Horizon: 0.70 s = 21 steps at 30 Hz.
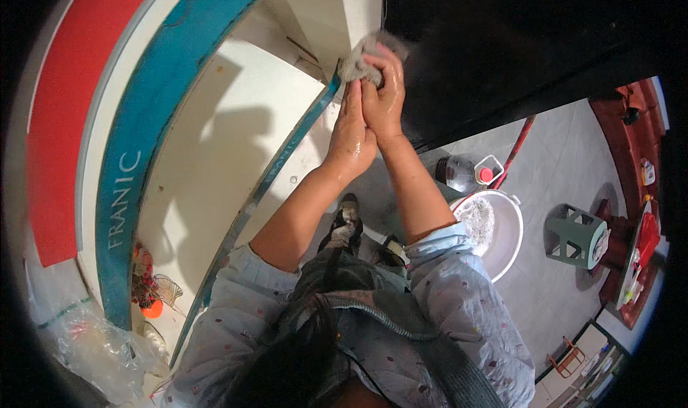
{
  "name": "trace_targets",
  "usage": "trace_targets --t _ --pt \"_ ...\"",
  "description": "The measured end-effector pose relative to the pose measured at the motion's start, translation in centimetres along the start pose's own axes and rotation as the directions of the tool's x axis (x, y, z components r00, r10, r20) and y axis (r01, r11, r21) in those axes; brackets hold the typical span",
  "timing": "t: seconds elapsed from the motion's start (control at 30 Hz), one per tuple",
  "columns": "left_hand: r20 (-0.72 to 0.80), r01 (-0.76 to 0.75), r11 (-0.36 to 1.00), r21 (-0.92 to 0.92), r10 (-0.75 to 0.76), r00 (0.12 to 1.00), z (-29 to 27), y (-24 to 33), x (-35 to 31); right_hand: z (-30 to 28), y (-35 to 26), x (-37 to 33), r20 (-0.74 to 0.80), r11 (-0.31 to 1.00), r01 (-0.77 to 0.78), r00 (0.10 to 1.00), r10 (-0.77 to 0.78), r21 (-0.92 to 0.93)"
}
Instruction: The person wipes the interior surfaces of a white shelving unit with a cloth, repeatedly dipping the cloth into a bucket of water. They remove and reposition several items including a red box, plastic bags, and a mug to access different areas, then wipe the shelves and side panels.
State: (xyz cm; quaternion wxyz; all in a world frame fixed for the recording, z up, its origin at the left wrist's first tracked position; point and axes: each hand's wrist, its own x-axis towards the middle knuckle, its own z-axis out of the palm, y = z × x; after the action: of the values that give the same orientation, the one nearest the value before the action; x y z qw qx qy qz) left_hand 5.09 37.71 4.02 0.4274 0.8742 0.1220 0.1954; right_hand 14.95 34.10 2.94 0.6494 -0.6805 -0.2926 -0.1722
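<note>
A crumpled grey-beige cloth (356, 65) is bunched in front of me, at the corner where the white panel and the dark surface meet. My right hand (385, 100) is closed around it, fingers curled over its right side. Pressed against the right hand, my left hand (351, 137) has its fingers together at the cloth's lower edge. Both hands look wet and both arms are stretched forward. A glass edge (287, 146) with a teal stripe runs just left of the left hand. How firmly the left fingers grip is partly hidden.
A white bucket (510, 240) of sudsy water stands on the grey tiles at right, beside a clear jug (459, 173) with a red cap. Farther right are a green stool (573, 234) and reddish furniture (631, 136). Plastic bags (93, 343) lie lower left.
</note>
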Motion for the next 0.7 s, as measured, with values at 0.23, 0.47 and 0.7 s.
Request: trace_targets --t 0.23,0.47,0.7 --pt "0.102 0.144 0.943 -0.300 -0.118 0.988 2.2 -0.5 -0.9 -2.6 4.0 -1.8 0.116 0.910 -0.396 0.916 0.383 0.120" --pt "-0.220 -0.336 0.941 -0.026 0.323 0.921 -1.9 5.5 4.2 -1.8 -5.4 9.2 0.051 0.948 0.297 0.951 -0.304 0.113" --pt "0.034 -0.059 0.997 -0.046 0.060 0.998 1.9 -2.8 0.4 0.8 3.6 -0.7 -0.046 0.994 -0.066 0.996 0.070 0.084"
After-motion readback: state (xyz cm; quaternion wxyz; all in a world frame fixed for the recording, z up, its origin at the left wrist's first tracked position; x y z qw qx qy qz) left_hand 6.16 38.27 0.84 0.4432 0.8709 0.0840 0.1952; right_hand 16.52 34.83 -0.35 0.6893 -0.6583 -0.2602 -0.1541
